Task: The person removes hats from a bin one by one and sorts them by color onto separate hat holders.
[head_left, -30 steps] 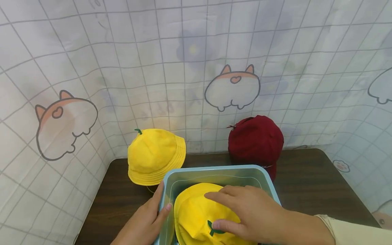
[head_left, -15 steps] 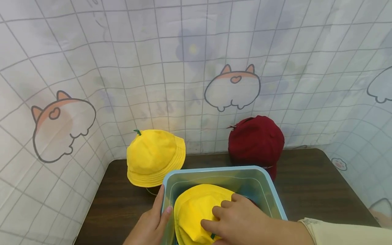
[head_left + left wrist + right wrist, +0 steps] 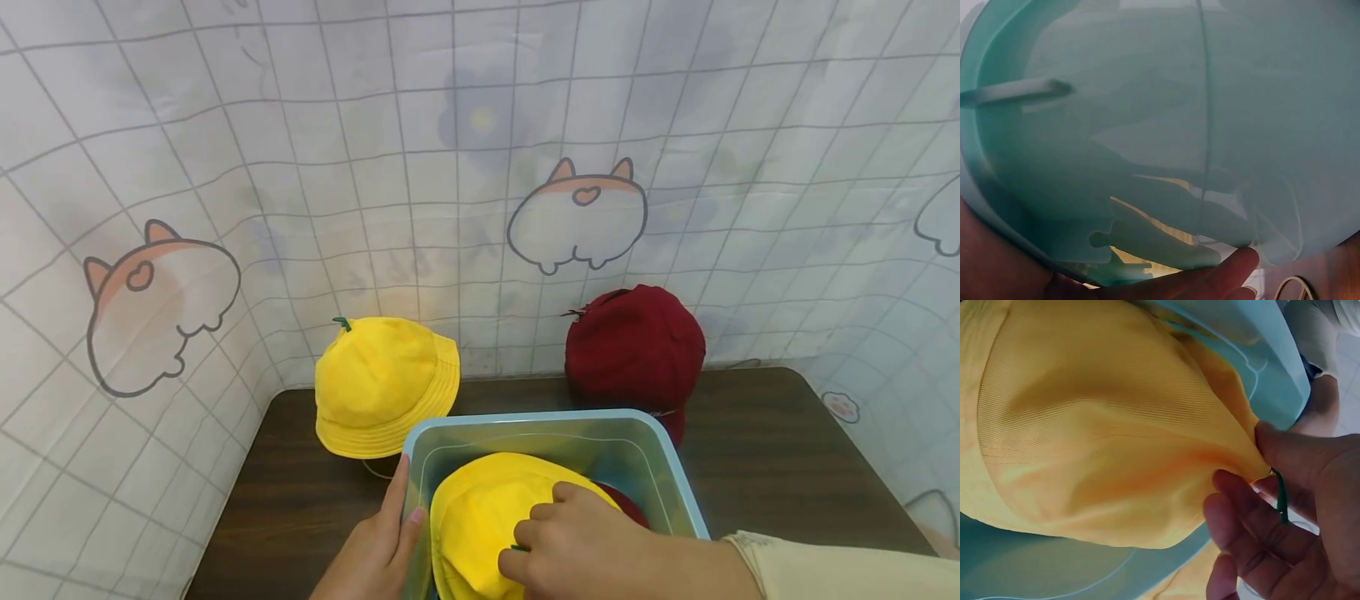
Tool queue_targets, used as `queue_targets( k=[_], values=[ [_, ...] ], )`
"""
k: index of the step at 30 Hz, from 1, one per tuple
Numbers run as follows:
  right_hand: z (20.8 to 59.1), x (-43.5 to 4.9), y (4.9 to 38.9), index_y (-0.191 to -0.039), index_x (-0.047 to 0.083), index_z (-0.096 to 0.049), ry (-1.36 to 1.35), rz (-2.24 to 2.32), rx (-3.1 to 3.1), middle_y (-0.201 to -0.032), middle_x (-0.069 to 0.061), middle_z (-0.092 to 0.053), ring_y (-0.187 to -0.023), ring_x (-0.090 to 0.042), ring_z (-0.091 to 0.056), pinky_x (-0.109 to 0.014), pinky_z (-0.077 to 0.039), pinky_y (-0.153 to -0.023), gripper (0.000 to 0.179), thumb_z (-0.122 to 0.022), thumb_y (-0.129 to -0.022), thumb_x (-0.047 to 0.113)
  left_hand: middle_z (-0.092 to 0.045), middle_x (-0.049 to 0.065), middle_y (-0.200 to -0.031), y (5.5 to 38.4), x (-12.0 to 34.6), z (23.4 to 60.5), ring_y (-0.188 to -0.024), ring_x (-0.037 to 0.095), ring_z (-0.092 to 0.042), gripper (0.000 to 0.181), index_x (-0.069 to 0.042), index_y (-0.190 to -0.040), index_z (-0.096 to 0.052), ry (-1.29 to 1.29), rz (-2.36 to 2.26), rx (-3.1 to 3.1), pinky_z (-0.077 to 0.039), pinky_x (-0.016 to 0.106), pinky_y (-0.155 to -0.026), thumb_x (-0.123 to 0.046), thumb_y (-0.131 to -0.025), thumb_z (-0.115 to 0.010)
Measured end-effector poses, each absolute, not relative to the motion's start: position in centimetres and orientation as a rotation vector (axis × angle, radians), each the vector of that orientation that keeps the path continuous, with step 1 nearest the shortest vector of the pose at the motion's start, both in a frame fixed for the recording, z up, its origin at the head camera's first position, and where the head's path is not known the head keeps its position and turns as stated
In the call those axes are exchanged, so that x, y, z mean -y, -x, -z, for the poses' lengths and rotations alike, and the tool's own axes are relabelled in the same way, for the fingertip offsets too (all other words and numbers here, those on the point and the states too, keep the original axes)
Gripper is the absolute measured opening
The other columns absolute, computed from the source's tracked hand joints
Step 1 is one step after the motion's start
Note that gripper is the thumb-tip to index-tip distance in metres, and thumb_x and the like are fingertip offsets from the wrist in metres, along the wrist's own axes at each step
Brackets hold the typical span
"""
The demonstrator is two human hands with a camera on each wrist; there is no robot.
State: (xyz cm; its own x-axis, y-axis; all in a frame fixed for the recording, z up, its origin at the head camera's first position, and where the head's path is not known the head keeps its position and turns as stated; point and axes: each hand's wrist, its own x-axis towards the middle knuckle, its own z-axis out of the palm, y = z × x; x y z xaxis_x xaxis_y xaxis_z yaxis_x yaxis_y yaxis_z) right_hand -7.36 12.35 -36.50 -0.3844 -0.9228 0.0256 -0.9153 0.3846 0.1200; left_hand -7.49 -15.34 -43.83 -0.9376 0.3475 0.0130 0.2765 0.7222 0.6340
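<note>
Clock positions are read in the head view, with the centre of the blue bin (image 3: 525, 421) as hub. The yellow hat (image 3: 480, 521) lies inside the bin. The right hand (image 3: 573, 533), its forearm entering from 3 o'clock, pinches the fabric of the crown between thumb and fingers, beside the green leaf tab (image 3: 1281, 499). The left hand (image 3: 371, 542), at 9 o'clock, holds the bin wall: thumb over the rim, fingers along the outer face. A dark red item (image 3: 626, 504), partly hidden, is located inside the bin at 2 o'clock, next to the yellow brim. The bin stands on the dark wooden table (image 3: 772, 475). On this surface, a second yellow hat (image 3: 382, 375) is positioned at 10 o'clock and a dark red cap (image 3: 633, 354) at 1 o'clock
</note>
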Motion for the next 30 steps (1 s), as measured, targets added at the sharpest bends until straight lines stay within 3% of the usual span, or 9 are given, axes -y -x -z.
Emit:
queue_targets(
  k=[2,6,8,13,17,20,24,30],
  values=[
    [36.5,-12.4,7.5,-0.097,0.033,-0.067,-1.679,0.148,2.517,-0.071,0.017,-0.056,-0.058,-0.003,-0.035,-0.017,-0.024,-0.056,0.018,-0.075,-0.09,0.048,-0.072,0.008,-0.085,7.6,15.4,43.8,-0.076,0.016,-0.069,0.067,-0.005,-0.164,-0.012,-0.517,-1.003,-2.797,-0.058,0.047,-0.078,-0.022,-0.11,-0.048],
    [36.6,-12.5,7.6,-0.095,0.033,-0.066,-1.667,0.143,2.508,-0.069,0.017,-0.054,-0.059,-0.003,-0.036,-0.018,-0.022,-0.057,0.018,-0.077,-0.089,0.046,-0.051,-0.008,-0.063,7.7,15.3,43.5,-0.062,0.004,-0.054,0.069,-0.011,-0.165,-0.006,-0.493,-0.993,-2.759,-0.055,0.038,-0.072,-0.024,-0.111,-0.046],
    [36.7,-12.6,7.6,-0.093,0.033,-0.066,-1.653,0.132,2.491,-0.068,0.016,-0.053,-0.058,-0.003,-0.036,-0.018,-0.021,-0.057,0.018,-0.078,-0.088,0.045,-0.042,-0.01,-0.059,7.8,15.2,43.3,-0.055,0.003,-0.045,0.069,-0.013,-0.166,-0.004,-0.479,-0.995,-2.742,-0.05,0.033,-0.068,-0.024,-0.111,-0.044],
    [36.3,-12.8,7.6,-0.09,0.032,-0.066,-1.617,0.062,2.483,-0.067,0.016,-0.053,-0.058,-0.003,-0.039,-0.018,-0.021,-0.058,0.017,-0.08,-0.086,0.042,-0.041,-0.009,-0.062,7.6,15.1,43.0,-0.052,0.004,-0.042,0.069,-0.013,-0.166,-0.004,-0.464,-0.998,-2.736,-0.045,0.03,-0.065,-0.023,-0.111,-0.044],
    [35.4,-12.9,7.4,-0.096,0.032,-0.068,-1.6,-0.012,2.613,-0.075,0.017,-0.06,-0.065,-0.001,-0.046,-0.018,-0.031,-0.063,0.018,-0.081,-0.087,0.041,-0.059,-0.003,-0.075,7.4,15.0,42.9,-0.068,0.006,-0.056,0.069,-0.013,-0.166,-0.006,-0.459,-0.987,-2.77,-0.054,0.037,-0.072,-0.023,-0.111,-0.046],
    [34.7,-13.0,7.2,-0.101,0.031,-0.069,-1.569,-0.082,2.681,-0.084,0.018,-0.065,-0.072,-0.001,-0.051,-0.018,-0.037,-0.067,0.021,-0.081,-0.087,0.04,-0.073,0.012,-0.103,7.3,15.0,42.8,-0.086,0.015,-0.068,0.069,-0.015,-0.166,-0.008,-0.445,-1.003,-2.782,-0.057,0.046,-0.082,-0.022,-0.11,-0.047],
    [33.9,-13.2,6.9,-0.103,0.03,-0.066,-1.513,-0.109,2.649,-0.085,0.017,-0.064,-0.075,-0.003,-0.05,-0.018,-0.036,-0.068,0.023,-0.081,-0.087,0.039,-0.068,0.022,-0.129,7.2,14.9,42.8,-0.102,0.027,-0.071,0.068,-0.019,-0.166,-0.007,-0.41,-1.04,-2.763,-0.056,0.052,-0.088,-0.023,-0.11,-0.047],
    [33.5,-13.4,6.4,-0.101,0.026,-0.062,-1.422,-0.054,2.524,-0.08,0.015,-0.054,-0.075,-0.006,-0.046,-0.019,-0.029,-0.065,0.026,-0.082,-0.086,0.034,-0.063,0.024,-0.137,7.0,14.9,42.7,-0.112,0.033,-0.069,0.066,-0.02,-0.166,-0.008,-0.393,-1.062,-2.744,-0.053,0.056,-0.095,-0.025,-0.111,-0.044]
  ],
)
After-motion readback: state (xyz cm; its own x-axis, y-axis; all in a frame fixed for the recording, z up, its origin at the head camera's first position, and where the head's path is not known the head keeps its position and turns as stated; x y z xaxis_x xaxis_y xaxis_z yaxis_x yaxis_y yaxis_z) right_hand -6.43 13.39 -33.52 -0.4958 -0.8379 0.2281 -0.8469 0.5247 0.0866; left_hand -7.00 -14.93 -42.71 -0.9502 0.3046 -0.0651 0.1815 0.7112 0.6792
